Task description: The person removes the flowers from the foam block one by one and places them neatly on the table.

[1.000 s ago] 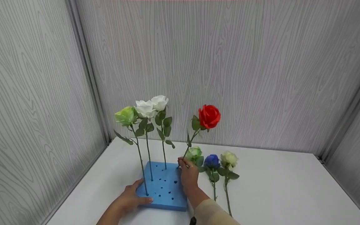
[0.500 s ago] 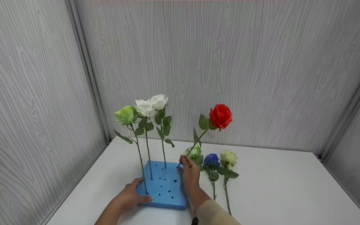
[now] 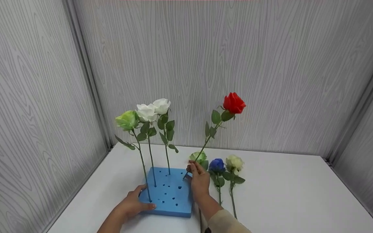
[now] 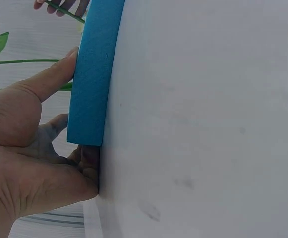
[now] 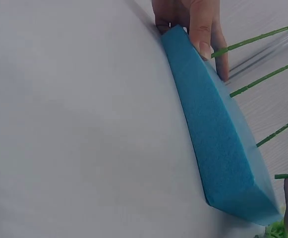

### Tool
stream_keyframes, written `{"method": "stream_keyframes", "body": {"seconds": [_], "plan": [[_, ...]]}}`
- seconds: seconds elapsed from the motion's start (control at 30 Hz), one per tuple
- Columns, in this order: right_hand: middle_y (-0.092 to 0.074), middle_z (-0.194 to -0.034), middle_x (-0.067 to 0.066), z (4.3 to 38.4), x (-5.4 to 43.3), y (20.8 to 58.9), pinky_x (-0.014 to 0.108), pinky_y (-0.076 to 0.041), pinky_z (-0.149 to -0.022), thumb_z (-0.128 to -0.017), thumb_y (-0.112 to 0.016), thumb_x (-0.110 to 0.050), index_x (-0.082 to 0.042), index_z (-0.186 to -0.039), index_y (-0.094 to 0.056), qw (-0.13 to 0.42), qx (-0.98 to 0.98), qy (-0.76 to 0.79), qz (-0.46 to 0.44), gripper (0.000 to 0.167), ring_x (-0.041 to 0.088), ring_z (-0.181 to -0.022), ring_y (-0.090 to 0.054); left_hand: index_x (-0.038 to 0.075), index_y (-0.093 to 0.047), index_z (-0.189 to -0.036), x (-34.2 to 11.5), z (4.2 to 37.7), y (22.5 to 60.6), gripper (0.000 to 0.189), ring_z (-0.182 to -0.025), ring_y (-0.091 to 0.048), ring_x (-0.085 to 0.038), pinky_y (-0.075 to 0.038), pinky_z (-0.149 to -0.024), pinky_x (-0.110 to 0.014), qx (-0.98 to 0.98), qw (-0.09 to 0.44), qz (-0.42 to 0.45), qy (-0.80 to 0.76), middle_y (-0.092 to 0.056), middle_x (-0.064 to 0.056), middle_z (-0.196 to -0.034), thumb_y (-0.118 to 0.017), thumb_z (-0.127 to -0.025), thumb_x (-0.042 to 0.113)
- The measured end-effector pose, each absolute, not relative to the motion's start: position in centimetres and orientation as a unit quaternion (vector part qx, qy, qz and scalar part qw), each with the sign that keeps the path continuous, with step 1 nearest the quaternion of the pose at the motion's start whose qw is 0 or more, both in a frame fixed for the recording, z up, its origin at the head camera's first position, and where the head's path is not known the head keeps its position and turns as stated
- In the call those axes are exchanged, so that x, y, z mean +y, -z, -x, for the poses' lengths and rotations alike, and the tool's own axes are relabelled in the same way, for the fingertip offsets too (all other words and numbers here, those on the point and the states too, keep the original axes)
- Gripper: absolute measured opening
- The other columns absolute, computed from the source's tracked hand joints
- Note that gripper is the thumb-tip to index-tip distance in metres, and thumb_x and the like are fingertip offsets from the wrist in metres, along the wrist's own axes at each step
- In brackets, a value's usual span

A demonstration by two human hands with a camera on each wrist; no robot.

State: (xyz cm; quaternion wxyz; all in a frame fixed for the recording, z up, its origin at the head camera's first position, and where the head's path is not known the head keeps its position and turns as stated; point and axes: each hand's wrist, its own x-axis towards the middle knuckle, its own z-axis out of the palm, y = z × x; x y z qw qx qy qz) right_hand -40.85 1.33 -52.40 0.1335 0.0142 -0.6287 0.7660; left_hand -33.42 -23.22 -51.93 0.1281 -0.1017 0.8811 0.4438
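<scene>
A blue foam block [image 3: 170, 209] with several holes lies on the white table. My left hand [image 3: 130, 204] grips its near left corner, thumb on the top face and fingers at the side. With my right hand [image 3: 200, 183] I pinch the stem of a red rose [image 3: 234, 103] low down. That stem leans right; its cut end [image 5: 280, 176] shows apart from the block's top in the right wrist view. Standing in the block are a green rose [image 3: 127, 120], a white rose [image 3: 147, 112] and a second white rose [image 3: 162, 105].
To the right of the block lie a pale green rose [image 3: 198, 157], partly behind my right hand, a blue rose [image 3: 217, 165] and a cream rose [image 3: 234, 163]. Wood-grain panels [image 3: 186, 64] enclose the white table [image 3: 287, 191] at the back and sides.
The red rose's stem end has come up off the block's far right corner area, and its bloom has moved right and up. My left hand keeps its hold on the block.
</scene>
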Motion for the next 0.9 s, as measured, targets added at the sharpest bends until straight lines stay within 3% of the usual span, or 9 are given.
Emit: {"method": "stream_keyframes", "body": {"seconds": [0.23,0.57,0.9], "plan": [[-0.075,-0.114,0.024,40.4,2.7,52.3,0.039,-0.067,-0.088,-0.113,-0.06,-0.018,-0.001,-0.131,-0.075,0.131,-0.658,-0.742,-0.02,0.029,0.017,-0.099,-0.072,0.01,-0.033,-0.169,-23.3,33.5,52.0,0.114,-0.157,-0.024,-0.066,-0.026,-0.127,-0.078,0.881,0.127,0.096,-0.445,-0.029,-0.04,-0.166,-0.099,-0.079,0.036],[-0.076,-0.109,0.01,39.1,4.7,51.7,0.04,-0.069,-0.084,-0.113,-0.06,-0.023,-0.005,-0.139,-0.071,0.083,-0.658,-0.748,-0.013,0.034,0.024,-0.104,-0.076,0.009,-0.032,-0.169,-23.6,33.7,52.3,0.115,-0.157,-0.026,-0.066,-0.028,-0.126,-0.078,0.888,0.133,0.082,-0.433,-0.031,-0.041,-0.165,-0.098,-0.079,0.041],[-0.076,-0.113,0.017,38.0,6.8,50.8,0.039,-0.069,-0.081,-0.113,-0.062,-0.026,-0.008,-0.14,-0.072,0.065,-0.669,-0.74,-0.025,0.035,0.022,-0.102,-0.076,0.008,-0.03,-0.169,-23.6,33.6,52.1,0.117,-0.156,-0.025,-0.066,-0.027,-0.126,-0.078,0.889,0.139,0.083,-0.427,-0.029,-0.042,-0.165,-0.097,-0.08,0.043]]}}
